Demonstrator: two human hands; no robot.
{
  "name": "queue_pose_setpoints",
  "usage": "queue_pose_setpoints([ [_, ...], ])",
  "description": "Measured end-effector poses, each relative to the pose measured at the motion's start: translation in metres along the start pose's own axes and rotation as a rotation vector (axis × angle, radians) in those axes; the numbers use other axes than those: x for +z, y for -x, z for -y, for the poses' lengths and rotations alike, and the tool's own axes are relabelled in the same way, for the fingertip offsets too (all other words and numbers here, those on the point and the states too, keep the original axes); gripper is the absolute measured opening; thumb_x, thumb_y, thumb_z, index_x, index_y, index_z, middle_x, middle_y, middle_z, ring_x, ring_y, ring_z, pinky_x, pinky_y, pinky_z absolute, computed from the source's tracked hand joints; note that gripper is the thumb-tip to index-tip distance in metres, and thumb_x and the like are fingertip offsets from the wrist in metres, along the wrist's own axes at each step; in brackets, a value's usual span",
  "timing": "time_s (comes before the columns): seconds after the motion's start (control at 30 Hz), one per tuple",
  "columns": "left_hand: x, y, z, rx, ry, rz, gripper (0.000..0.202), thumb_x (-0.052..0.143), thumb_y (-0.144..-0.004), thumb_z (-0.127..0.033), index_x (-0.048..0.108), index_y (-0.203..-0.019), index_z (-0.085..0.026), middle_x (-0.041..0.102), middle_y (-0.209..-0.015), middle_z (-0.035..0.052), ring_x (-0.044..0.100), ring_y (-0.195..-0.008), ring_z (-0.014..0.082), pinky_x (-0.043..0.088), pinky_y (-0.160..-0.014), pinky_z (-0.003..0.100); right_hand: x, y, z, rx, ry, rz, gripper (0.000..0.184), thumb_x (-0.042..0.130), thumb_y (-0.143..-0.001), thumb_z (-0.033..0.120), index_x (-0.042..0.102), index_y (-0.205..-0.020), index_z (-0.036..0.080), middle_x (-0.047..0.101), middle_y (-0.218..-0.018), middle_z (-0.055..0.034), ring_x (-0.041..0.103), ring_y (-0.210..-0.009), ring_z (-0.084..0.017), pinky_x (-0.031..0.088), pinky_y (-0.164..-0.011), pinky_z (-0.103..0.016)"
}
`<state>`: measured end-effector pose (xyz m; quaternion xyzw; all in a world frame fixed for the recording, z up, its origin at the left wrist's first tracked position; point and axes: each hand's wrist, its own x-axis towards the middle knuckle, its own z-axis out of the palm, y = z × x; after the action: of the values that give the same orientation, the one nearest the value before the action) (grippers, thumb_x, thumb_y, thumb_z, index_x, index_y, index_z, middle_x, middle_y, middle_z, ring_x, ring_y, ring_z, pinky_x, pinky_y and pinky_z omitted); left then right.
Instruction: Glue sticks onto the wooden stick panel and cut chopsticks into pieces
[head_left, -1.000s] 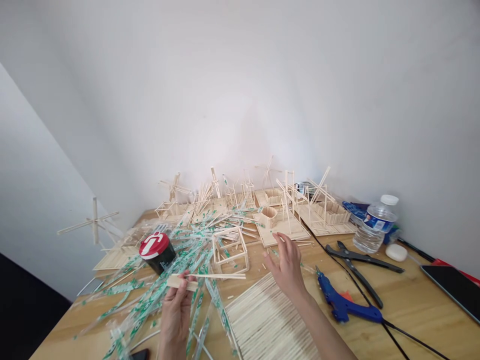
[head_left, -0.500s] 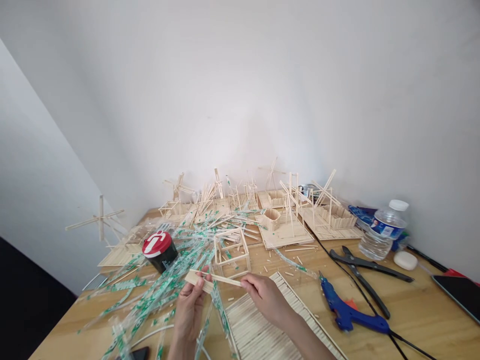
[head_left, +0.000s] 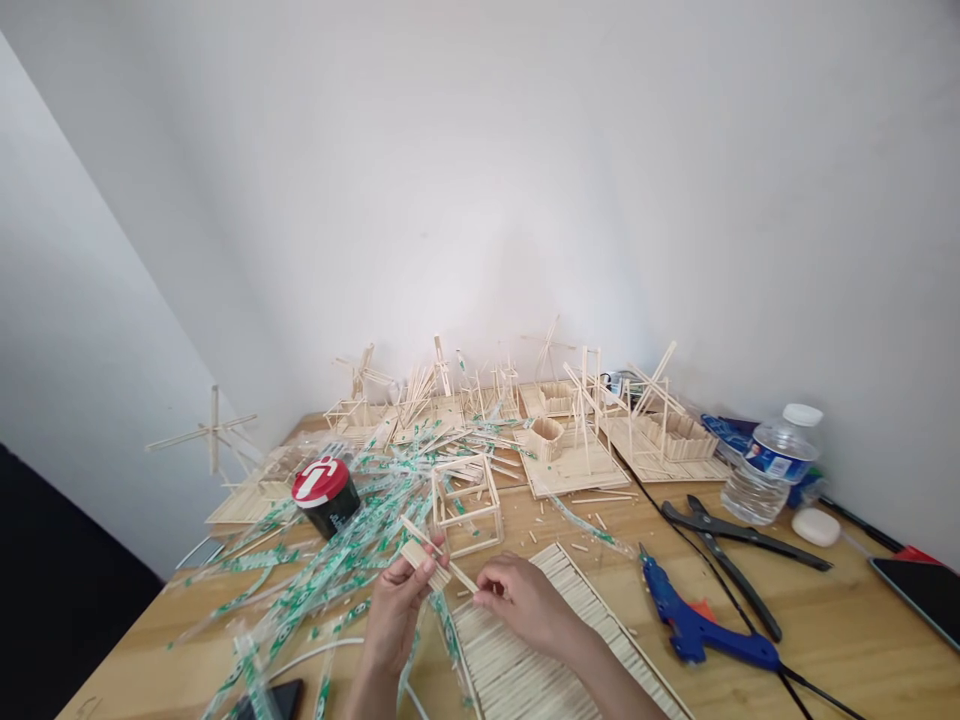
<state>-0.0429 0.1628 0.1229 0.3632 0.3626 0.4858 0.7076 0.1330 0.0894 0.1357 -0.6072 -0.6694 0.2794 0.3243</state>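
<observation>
Between the thumb and fingers of my left hand is a small flat panel of wooden sticks. A thin wooden stick lies slantwise across it. The lower right end of the stick meets the pinched fingertips of my right hand, partly hidden there. Under my right hand lies a board of side-by-side sticks on the table. Just beyond my hands stands an open box-shaped stick frame.
A blue glue gun, black pliers and a water bottle are on the right. Left are a red-lidded cup, green-printed plastic wrappers and a dark phone. Several stick models line the wall.
Both hands have come slightly nearer and closer together. The panel and the stick have turned, so the stick now slopes more steeply down to the right.
</observation>
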Motion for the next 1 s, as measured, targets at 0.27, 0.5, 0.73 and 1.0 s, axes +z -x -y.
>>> queue_pose_setpoints([
  [0.27,0.007,0.002,0.006,-0.021,-0.148,0.093,0.034,0.088,-0.048,-0.034,0.075,-0.075,-0.016,0.074,-0.086,0.0102,0.067,-0.072,0.0208,0.05,-0.073,0.03,0.009,-0.004,-0.005,0.023,-0.008,-0.054,0.008,0.063,-0.081,0.021,0.07,-0.077,0.02,0.069,-0.078,-0.0001,0.06,-0.073,-0.015,0.04,-0.066,-0.023],
  [0.5,-0.003,-0.003,0.007,0.043,-0.139,0.043,0.038,0.086,-0.052,-0.039,0.075,-0.081,-0.018,0.074,-0.083,0.0086,0.066,-0.076,0.0196,0.049,-0.077,0.03,0.01,-0.005,-0.005,0.025,-0.04,-0.037,0.006,0.067,-0.079,0.02,0.072,-0.081,0.019,0.071,-0.079,0.0,0.061,-0.072,-0.014,0.04,-0.065,-0.022],
  [0.73,-0.003,-0.002,0.006,0.029,-0.126,0.052,0.038,0.087,-0.049,-0.037,0.075,-0.079,-0.016,0.073,-0.087,0.0115,0.067,-0.078,0.0225,0.049,-0.079,0.033,0.014,-0.005,-0.009,0.025,-0.039,-0.027,0.006,0.067,-0.078,0.02,0.073,-0.08,0.02,0.072,-0.079,0.0004,0.062,-0.072,-0.014,0.041,-0.066,-0.022],
  [1.0,-0.005,-0.001,-0.003,0.081,0.047,-0.032,0.034,0.089,-0.047,-0.027,0.074,-0.075,-0.014,0.073,-0.085,0.0091,0.067,-0.07,0.0178,0.053,-0.071,0.027,0.014,-0.005,-0.008,-0.001,0.003,-0.038,0.024,0.067,-0.08,0.038,0.07,-0.095,0.019,0.072,-0.093,-0.0031,0.065,-0.085,-0.019,0.045,-0.075,-0.026],
])
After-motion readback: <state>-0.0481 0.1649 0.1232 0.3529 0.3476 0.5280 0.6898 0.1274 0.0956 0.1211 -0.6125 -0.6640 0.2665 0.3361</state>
